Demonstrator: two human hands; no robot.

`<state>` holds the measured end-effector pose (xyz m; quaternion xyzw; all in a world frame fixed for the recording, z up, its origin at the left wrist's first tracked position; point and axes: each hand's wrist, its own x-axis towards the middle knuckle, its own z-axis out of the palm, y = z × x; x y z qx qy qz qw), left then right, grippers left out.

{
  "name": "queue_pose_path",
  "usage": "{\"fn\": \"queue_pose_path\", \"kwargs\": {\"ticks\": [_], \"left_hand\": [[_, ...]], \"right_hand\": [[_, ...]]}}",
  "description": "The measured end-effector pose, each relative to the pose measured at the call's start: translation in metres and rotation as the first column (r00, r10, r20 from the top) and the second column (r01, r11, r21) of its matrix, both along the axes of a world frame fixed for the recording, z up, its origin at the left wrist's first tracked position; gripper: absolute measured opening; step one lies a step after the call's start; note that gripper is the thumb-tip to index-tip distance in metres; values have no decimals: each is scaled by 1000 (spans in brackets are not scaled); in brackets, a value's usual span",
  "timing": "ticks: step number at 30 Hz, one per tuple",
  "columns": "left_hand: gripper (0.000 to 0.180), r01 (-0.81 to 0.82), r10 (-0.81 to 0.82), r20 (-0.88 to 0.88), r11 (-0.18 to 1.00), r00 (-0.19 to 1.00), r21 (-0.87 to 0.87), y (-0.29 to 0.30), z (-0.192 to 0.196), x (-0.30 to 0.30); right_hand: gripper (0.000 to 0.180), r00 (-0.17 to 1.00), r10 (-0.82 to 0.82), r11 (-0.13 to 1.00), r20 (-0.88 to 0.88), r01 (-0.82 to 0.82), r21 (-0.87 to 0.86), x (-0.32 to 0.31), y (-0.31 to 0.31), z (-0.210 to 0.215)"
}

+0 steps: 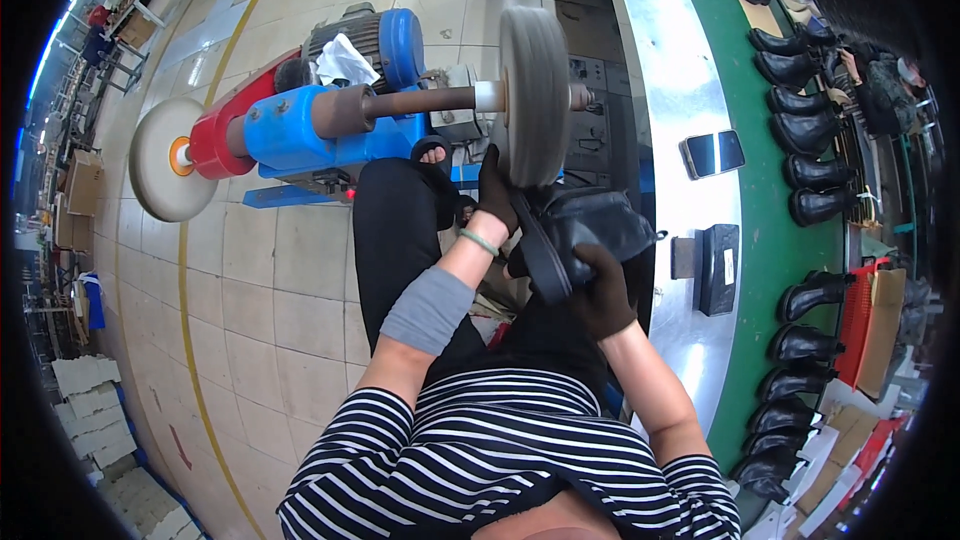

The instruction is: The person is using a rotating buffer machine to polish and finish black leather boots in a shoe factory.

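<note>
A black leather ankle boot (598, 223) is held tilted just below the polishing wheel (532, 100), its dark sole edge facing left. My right hand (606, 298), in a dark brown glove, grips the boot from the near right side. On the sole side, my left hand (494, 192), also gloved, holds the boot close under the wheel's rim; part of its fingers is hidden. The wheel's surface looks smeared, as if spinning. From here I cannot tell whether the boot touches it. A green bangle (479, 242) and a grey sleeve cover (429, 310) are on my left arm.
The wheel's shaft runs left through a blue and red machine (290, 128) to a pale second wheel (172, 160). Right of me, a metal ledge (690, 70) bears a phone (712, 154) and a black block (717, 270). Beyond it, several black boots (808, 130) line a green conveyor belt (745, 230).
</note>
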<state>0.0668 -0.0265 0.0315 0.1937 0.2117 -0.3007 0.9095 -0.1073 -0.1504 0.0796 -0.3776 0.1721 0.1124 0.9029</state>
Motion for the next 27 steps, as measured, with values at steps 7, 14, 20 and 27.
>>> {"fn": "queue_pose_path", "kwargs": {"ticks": [7, 14, 20, 27], "left_hand": [[61, 197, -133, 223, 934, 966, -297, 9, 17, -42], [50, -4, 7, 49, 998, 999, -66, 26, -35, -16], [48, -158, 179, -106, 970, 978, 183, 42, -25, 19], [50, -71, 71, -35, 997, 997, -1, 19, -56, -19]], "right_hand": [[73, 996, 61, 798, -65, -87, -596, -46, 7, 81], [105, 740, 602, -387, -300, -58, -920, 40, 3, 82], [107, 655, 742, -218, -143, 35, -975, 70, 6, 51], [98, 782, 622, -149, -41, 67, -986, -2, -20, 69]]}}
